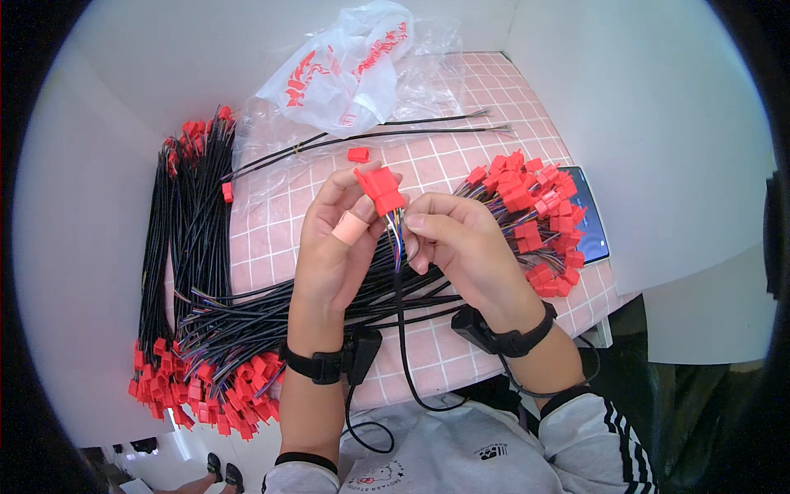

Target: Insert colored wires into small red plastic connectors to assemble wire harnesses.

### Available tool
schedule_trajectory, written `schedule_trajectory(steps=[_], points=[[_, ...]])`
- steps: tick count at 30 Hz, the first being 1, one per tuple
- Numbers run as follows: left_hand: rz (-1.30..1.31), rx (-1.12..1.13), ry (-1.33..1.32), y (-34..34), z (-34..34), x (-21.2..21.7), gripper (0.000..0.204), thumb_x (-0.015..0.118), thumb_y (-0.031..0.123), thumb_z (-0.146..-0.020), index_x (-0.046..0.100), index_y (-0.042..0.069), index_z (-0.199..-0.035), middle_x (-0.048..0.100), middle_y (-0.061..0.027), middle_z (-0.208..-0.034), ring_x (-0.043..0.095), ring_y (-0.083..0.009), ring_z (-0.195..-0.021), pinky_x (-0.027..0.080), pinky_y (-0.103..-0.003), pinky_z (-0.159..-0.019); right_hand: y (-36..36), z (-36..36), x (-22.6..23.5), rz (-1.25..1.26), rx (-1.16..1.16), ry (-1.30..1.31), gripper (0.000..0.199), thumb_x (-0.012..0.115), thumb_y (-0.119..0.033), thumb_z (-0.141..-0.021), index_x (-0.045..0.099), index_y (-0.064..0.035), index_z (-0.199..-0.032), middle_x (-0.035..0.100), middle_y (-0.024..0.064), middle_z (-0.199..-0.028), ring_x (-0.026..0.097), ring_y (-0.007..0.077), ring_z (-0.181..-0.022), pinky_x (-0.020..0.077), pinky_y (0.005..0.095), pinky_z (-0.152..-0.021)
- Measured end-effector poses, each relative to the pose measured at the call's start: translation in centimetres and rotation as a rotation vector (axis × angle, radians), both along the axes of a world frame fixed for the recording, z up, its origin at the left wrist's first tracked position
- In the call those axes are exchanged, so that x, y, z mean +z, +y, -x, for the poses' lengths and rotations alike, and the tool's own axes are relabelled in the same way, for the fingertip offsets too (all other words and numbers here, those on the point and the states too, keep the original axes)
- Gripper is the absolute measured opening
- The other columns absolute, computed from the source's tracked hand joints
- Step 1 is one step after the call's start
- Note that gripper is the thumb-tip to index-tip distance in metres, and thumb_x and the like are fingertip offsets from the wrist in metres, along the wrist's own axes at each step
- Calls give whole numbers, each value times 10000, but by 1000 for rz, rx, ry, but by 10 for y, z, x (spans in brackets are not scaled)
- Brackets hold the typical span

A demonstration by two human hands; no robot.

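My left hand, with a tan bandage round its thumb, grips a red plastic connector housing above the middle of the table. Thin coloured wires run from the lower end of the housing into a black cable, which hangs down towards my lap. My right hand is closed in a pinch at the wires, just below the housing. Its fingertips partly hide what they grip, which looks like a thin wire.
Bundles of black cables with red connectors lie at the left; another bundle's red connectors cover part of a phone. Loose red pieces, two stripped cables and a plastic bag lie farther back. White partitions flank the table.
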State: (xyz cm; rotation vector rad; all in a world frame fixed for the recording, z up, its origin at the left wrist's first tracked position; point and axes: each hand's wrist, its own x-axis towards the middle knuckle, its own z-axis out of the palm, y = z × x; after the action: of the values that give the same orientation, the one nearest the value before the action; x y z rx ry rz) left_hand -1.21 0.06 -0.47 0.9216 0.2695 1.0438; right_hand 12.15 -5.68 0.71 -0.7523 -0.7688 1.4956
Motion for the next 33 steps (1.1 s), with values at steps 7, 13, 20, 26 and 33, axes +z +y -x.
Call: schedule_trajectory(steps=[7,13,20,26,33], points=[[74,-26,-18,-1,-4,-1,295,509,93,-819,436,32,-1098,494,-155,-1105,517,-222,-968,394,-344,-861,-4,4,1,-115,-201,-236,93,544,-94,-787,551,-11,-744,525,20,-608,481,74,-496,389,187,-467],[93,-51,-18,-2,-6,-4,279,514,110,-822,442,40,-1083,495,-147,-1108,521,-218,-976,411,-329,-842,-5,0,1,6,-79,8,111,537,-101,-787,536,-17,-714,514,12,-601,459,61,-485,367,179,-450],[20,-22,-4,-4,-7,-4,280,524,108,-819,440,46,-1079,495,-157,-1104,520,-232,-986,403,-336,-849,-4,1,3,15,-73,27,117,533,-107,-791,524,-30,-704,499,5,-592,447,60,-483,359,180,-444],[-27,19,-14,-4,-8,-4,277,532,104,-814,445,47,-1070,499,-157,-1093,521,-231,-982,404,-332,-839,-3,3,1,-40,-111,-8,120,514,-106,-815,519,-32,-721,497,2,-606,455,59,-498,371,176,-465],[66,3,-73,-1,-4,-5,269,529,101,-815,449,57,-1068,500,-150,-1088,530,-213,-945,414,-326,-822,-4,0,1,-61,-8,-23,97,526,-96,-803,529,-13,-753,518,25,-661,498,82,-558,410,196,-513]])
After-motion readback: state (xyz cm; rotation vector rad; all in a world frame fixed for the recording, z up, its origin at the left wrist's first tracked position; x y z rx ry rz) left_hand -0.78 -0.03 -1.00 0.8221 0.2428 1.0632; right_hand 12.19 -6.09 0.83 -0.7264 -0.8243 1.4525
